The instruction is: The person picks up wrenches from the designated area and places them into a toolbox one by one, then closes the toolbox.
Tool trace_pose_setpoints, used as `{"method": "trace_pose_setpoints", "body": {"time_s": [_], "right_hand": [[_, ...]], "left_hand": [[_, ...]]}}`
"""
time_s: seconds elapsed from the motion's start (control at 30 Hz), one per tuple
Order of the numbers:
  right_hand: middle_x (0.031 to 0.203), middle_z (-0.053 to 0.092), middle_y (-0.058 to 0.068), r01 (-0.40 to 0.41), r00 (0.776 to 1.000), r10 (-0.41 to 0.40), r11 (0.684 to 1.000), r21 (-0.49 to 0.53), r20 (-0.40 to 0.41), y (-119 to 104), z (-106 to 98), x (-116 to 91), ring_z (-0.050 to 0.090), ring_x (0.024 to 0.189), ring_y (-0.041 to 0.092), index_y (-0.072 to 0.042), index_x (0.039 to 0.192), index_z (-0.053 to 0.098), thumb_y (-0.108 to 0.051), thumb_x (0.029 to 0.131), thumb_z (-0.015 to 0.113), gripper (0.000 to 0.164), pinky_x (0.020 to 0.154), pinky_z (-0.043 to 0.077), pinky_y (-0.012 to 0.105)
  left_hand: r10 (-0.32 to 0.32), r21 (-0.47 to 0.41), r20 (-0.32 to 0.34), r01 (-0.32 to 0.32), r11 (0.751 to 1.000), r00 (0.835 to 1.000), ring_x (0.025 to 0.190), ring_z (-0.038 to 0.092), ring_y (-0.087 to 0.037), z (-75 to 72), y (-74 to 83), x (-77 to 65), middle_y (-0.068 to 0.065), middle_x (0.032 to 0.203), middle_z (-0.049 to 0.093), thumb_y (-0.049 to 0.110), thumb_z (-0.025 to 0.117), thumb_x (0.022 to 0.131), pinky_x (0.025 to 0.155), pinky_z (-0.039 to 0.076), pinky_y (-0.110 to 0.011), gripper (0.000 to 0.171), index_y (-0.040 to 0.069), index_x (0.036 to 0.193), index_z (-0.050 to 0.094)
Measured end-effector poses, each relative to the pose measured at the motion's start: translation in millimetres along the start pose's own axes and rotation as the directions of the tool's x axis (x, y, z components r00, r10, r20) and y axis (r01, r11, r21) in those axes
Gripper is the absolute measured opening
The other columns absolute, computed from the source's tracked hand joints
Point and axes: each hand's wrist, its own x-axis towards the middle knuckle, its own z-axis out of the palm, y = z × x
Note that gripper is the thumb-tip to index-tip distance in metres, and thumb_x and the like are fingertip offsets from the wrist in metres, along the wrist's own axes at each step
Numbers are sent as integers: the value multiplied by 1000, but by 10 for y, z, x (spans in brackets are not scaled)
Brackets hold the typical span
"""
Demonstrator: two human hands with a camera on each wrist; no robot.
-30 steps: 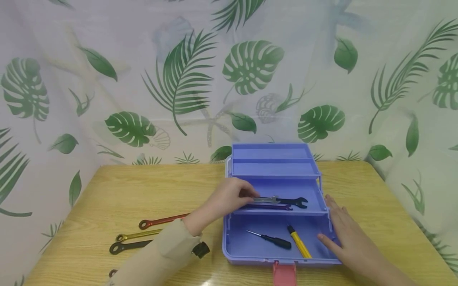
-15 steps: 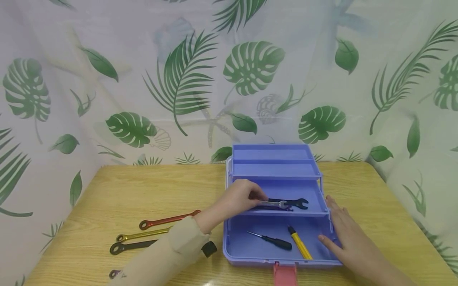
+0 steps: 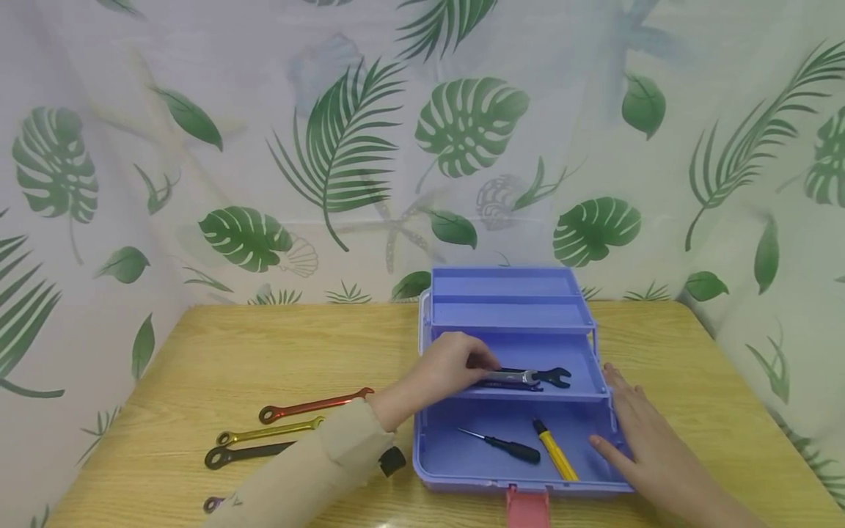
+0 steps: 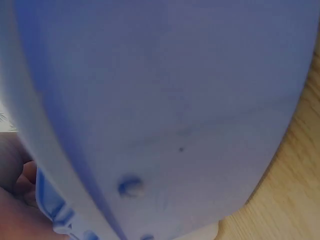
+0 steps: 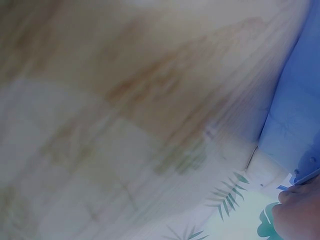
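Observation:
In the head view my left hand (image 3: 455, 361) reaches over the middle tray of a purple-blue toolbox (image 3: 515, 478) and pinches a silver wrench (image 3: 518, 377), whose open end points right. Below and behind it in that tray lie a black wrench (image 3: 557, 377) and a dark purple wrench (image 3: 528, 386), both partly hidden by the hand. My right hand (image 3: 650, 444) rests with extended fingers along the toolbox's right side, thumb over the rim. The left wrist view is mostly filled by the toolbox's outer wall (image 4: 175, 100), with part of the hand at lower left.
A black screwdriver (image 3: 511, 447) and a yellow-handled tool (image 3: 556, 451) lie in the toolbox's bottom. On the wooden table (image 3: 310, 337) to the left are a red wrench (image 3: 313, 405), a yellow wrench (image 3: 271, 431), a black wrench (image 3: 247, 455) and another wrench end (image 3: 213, 504). A pink latch (image 3: 528, 507) hangs in front.
My left hand has shifted right and slightly down with the silver wrench, which now lies lower, over the purple one. My right hand has stayed at the toolbox's side.

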Motion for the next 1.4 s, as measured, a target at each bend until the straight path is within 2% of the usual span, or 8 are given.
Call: {"method": "trace_pose_setpoints", "body": {"time_s": [0.2, 0.3, 0.43, 0.67, 1.03, 1.4], "right_hand": [[176, 15, 26, -37, 998, 36, 999, 20, 43, -17, -9, -1, 23, 159, 51, -8, 171, 1, -45, 106, 60, 95, 125, -20, 19], [177, 13, 25, -50, 997, 49, 998, 25, 56, -24, -14, -1, 22, 159, 52, -8, 171, 0, -46, 107, 59, 95, 124, -21, 19], [177, 12, 25, -49, 997, 48, 999, 24, 55, -29, -19, -1, 22, 159, 53, -8, 171, -1, -46, 107, 59, 95, 124, -21, 18], [178, 11, 24, -56, 997, 54, 998, 33, 59, -31, -18, 1, 22, 158, 54, -9, 171, -1, -46, 107, 58, 95, 129, -19, 25], [176, 14, 26, -41, 998, 39, 999, 26, 50, -32, -16, 5, 21, 160, 52, -6, 171, 0, -45, 107, 59, 95, 125, -21, 19], [177, 14, 25, -39, 999, 38, 999, 27, 39, -26, -6, 5, 23, 159, 52, -7, 171, 1, -45, 106, 60, 95, 124, -21, 17]], "left_hand": [[-21, -8, -11, 21, 1000, 1000, 104, 77, -21, 20, 33, 35, -7, 107, 83, 1, 76, 95, 90, 59, -21, 15, 5, 108, 82], [-16, -3, -6, 16, 1000, 1000, 104, 78, -20, 36, 45, 66, -6, 108, 83, 1, 77, 95, 89, 59, -20, 15, 5, 108, 82], [-14, -7, 11, 14, 1000, 1000, 104, 77, -19, 54, 56, 95, -6, 109, 83, 1, 77, 95, 88, 58, -18, 16, 5, 109, 82], [-12, -43, 19, 13, 999, 1000, 104, 78, -19, 49, 44, 103, -7, 109, 83, 2, 76, 96, 86, 58, -17, 15, 5, 110, 82], [-27, -49, 17, 28, 998, 999, 102, 77, -18, -8, 51, 79, -6, 109, 83, 8, 77, 97, 86, 58, -18, 15, 7, 111, 82], [-13, -66, -1, 13, 998, 1000, 107, 77, -24, -125, 59, 48, -9, 111, 82, 8, 75, 99, 93, 60, -25, 15, 4, 111, 82]]}}
